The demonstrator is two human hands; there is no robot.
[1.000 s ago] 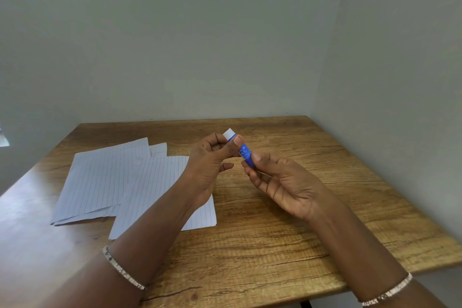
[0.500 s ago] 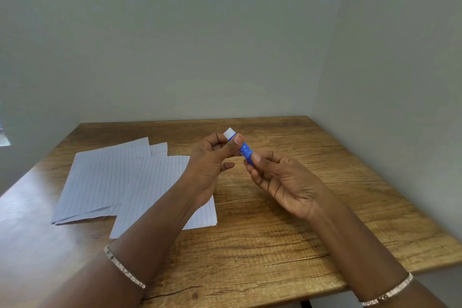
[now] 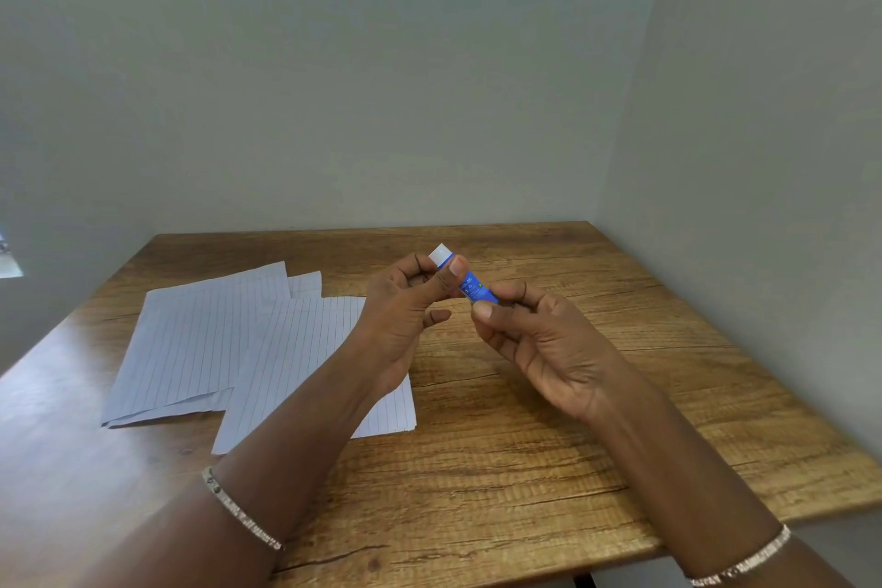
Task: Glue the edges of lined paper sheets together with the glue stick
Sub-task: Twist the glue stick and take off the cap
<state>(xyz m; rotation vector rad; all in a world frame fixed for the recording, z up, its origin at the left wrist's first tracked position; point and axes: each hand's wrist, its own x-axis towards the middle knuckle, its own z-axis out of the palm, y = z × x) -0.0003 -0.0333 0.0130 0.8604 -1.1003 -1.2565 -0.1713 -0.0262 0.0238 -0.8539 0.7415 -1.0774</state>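
Note:
A small blue glue stick (image 3: pixel 473 286) with a white cap (image 3: pixel 439 253) is held in the air over the middle of the wooden table (image 3: pixel 549 420). My left hand (image 3: pixel 405 315) pinches the white cap end between thumb and fingers. My right hand (image 3: pixel 539 339) grips the blue lower end, which its fingers partly hide. Several lined paper sheets (image 3: pixel 210 339) lie flat on the table's left half, overlapping; the nearest sheet (image 3: pixel 296 363) runs under my left wrist.
The table stands in a corner, with grey walls behind it and along its right side. Bare wood shows on the right half and along the front edge (image 3: pixel 477 554). Both wrists wear thin bracelets.
Both hands stay in nearly the same place on the glue stick. My right hand's fingers have shifted slightly on the blue barrel.

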